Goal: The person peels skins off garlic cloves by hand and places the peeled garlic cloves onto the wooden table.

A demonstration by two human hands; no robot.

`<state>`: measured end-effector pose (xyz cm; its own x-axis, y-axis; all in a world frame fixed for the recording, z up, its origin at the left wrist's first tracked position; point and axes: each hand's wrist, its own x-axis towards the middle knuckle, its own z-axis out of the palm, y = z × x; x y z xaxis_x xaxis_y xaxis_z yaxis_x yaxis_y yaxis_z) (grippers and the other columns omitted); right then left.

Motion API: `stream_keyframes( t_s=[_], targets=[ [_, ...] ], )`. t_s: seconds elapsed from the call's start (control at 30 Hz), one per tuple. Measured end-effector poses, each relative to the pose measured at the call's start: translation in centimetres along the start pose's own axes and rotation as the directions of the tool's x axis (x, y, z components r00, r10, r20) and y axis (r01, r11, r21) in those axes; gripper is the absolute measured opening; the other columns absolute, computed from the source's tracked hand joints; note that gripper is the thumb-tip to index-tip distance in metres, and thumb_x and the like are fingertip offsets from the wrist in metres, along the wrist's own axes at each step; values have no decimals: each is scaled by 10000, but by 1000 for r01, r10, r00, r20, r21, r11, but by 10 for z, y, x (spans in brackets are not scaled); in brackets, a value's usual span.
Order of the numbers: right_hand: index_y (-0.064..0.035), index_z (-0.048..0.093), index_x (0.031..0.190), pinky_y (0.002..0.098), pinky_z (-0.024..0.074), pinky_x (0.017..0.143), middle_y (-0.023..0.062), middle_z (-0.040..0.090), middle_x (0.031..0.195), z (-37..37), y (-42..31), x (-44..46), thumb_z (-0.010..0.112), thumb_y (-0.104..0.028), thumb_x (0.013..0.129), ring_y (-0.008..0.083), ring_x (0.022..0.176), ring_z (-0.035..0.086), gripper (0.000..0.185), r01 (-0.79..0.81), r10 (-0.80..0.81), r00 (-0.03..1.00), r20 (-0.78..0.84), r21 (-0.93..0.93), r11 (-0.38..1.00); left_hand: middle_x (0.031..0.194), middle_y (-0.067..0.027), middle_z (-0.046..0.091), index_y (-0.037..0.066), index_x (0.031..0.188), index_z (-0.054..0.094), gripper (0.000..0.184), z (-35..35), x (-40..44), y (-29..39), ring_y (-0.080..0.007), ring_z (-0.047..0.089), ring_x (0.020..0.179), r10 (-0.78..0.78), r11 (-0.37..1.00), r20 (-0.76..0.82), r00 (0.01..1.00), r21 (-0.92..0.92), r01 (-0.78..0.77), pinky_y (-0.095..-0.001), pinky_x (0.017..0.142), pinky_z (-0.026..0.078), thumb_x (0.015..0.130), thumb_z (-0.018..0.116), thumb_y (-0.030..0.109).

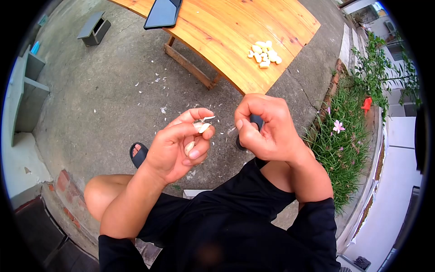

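My left hand (183, 140) holds a pale garlic clove (204, 128) between thumb and fingertips, with a thin strip of skin standing beside it. A second clove (190, 148) rests lower, held by the curled fingers. To the right, near the table's corner, my right hand (267, 127) is closed, its fingers curled in and the thumb against them; whatever it may hold is hidden. Several peeled cloves (264, 54) lie in a pile on the wooden table (226, 31), beyond my right hand.
A black phone or tablet (163, 13) lies on the table's left part. Bits of skin (163, 109) are scattered over the concrete ground. A grey box (94, 29) stands at the upper left. Grass with pink flowers (338, 127) grows at the right.
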<state>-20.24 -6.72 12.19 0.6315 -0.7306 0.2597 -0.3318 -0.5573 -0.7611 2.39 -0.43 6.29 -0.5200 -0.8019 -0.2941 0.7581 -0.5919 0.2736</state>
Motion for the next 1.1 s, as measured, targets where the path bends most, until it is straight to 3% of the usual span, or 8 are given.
stream_keyframes(
  t_s=[0.07,0.23,0.3,0.47,0.6,0.7,0.77,1.1],
  targets=[
    [-24,621,827,249,457,572,51,618,755,-6,3,-4,677,19,802,123,627,598,76,-77,76,990,117,5,997,892,-78,584,66,1213,553,228,-2,0,-1,-111,492,566,1,998,18,1000,-57,0,-231,434,326,995,489,55],
    [9,687,876,261,483,559,73,649,746,22,0,-2,695,2,825,127,615,617,53,-127,158,982,-99,265,956,878,-66,568,87,1150,547,158,-2,0,0,-114,487,561,-7,994,41,999,-111,11,-233,433,324,1007,485,59],
    [9,723,933,253,477,560,74,663,766,23,-3,-5,699,-9,852,101,633,608,86,-249,285,956,-72,318,915,877,-65,572,88,1142,546,147,-2,1,-1,-113,494,564,-16,992,48,999,-123,22,-232,433,329,1011,484,64],
    [24,732,1030,210,462,593,38,675,865,24,-1,-4,710,-48,947,53,683,594,113,-271,256,963,90,289,918,884,-66,593,88,1132,551,131,-4,0,-4,-107,507,560,-11,997,45,999,-82,15,-225,435,338,1016,495,66],
    [17,726,1007,210,438,561,22,679,856,33,11,-8,727,-126,975,45,655,574,146,-282,264,959,100,355,891,884,-57,611,79,1171,557,150,-1,0,-6,-81,495,548,40,996,-37,999,87,-37,-210,447,349,1022,535,79],
    [11,723,958,229,460,565,14,672,796,29,3,-5,725,-140,975,47,645,571,152,-522,481,849,220,499,692,888,-43,623,62,1243,578,220,7,-1,-8,-56,486,553,143,947,-133,981,305,-97,-199,461,358,1028,573,107],
    [6,713,967,226,476,572,9,671,808,29,1,-2,704,-159,993,48,649,575,167,-559,507,823,257,529,639,898,-31,633,48,1287,590,270,9,-1,-8,-40,483,564,199,906,-159,967,406,-120,-192,474,362,1028,598,123],
    [20,685,1013,229,511,586,20,672,810,30,-2,-1,688,-172,1004,63,677,612,193,-598,548,787,283,568,565,1011,-36,706,36,1206,723,262,2,1,-16,-8,509,613,370,789,-149,917,571,-225,-175,499,369,953,743,100]
  ],
)
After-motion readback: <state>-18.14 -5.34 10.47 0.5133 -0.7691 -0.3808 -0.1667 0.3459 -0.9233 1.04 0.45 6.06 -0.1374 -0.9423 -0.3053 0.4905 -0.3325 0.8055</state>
